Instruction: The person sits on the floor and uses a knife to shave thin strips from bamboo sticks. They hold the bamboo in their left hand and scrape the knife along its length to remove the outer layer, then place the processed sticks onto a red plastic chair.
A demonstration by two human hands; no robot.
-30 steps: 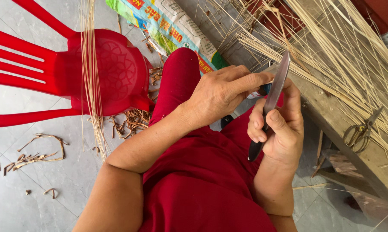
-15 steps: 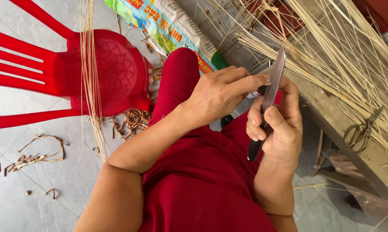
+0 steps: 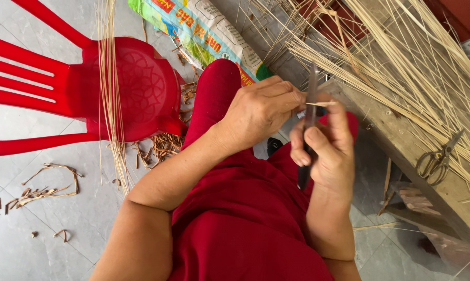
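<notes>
Pale and thin, a strip of cane sits pinched in the fingertips of the left hand. That hand is curled shut on the strip, with the knuckles up. The strip pokes out to the right and touches the blade of a knife.

The right hand is closed around the dark handle of the knife. Its thumb lies along the handle. The blade points up and away from the body, standing almost straight. The two hands are just beside each other, above the lap.

Under the hands are red trousers, and one knee sticks up behind the left hand.

To the right stands a wooden worktop. Many long, pale cane sticks lie across it in a loose fan, and they reach up to the top edge of the view. A pair of metal scissors lies on the worktop near its edge, partly under the sticks.

Behind the knee lies a printed sack in green, white and orange.

To the left is a red plastic chair lying on its side on the grey tiled floor. A thin bunch of long cane strands hangs down across the chair. Brown curly shavings lie on the floor next to the chair, and more bits lie farther left.
</notes>
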